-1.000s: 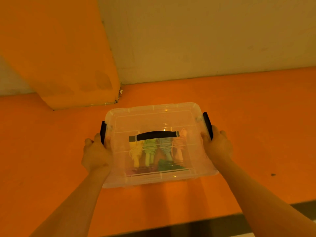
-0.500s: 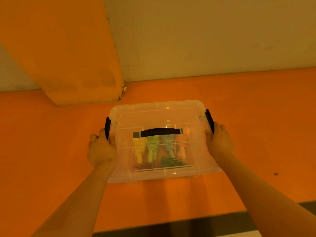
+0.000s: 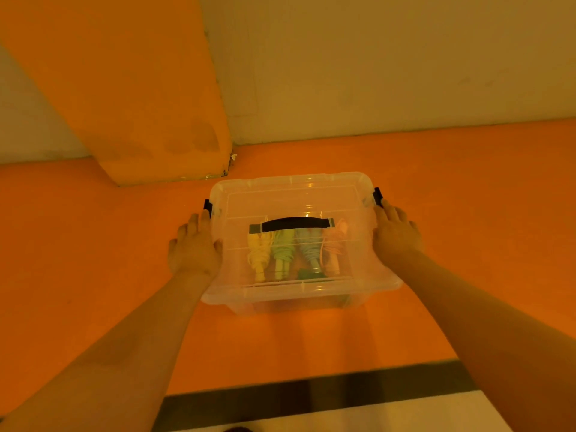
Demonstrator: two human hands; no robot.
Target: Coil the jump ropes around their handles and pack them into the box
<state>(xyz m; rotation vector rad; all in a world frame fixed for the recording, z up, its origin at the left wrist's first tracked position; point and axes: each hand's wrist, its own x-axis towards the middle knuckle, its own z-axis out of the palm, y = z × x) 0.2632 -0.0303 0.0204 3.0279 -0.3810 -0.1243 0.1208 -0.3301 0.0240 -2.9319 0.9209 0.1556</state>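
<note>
A clear plastic box [image 3: 293,194] with its lid on and a black carry handle [image 3: 295,223] stands on the orange surface. Through the lid I see coiled jump ropes side by side: yellow [image 3: 258,257], green [image 3: 283,251], blue [image 3: 310,247] and pink [image 3: 335,247], with a dark green piece [image 3: 310,273] below them. My left hand [image 3: 194,244] rests against the box's left end, fingers fairly straight, just below the black left latch [image 3: 207,207]. My right hand [image 3: 394,235] lies against the right end, fingertips at the black right latch [image 3: 377,196].
An orange pillar [image 3: 140,104] stands at the back left, close to the box's far left corner. A pale wall [image 3: 389,63] runs behind. A dark strip [image 3: 311,394] and a pale floor edge cross the bottom of the view.
The box has slid away from me, closer to the pillar. My fingers, earlier curled round the box's ends, now lie straighter against its sides.
</note>
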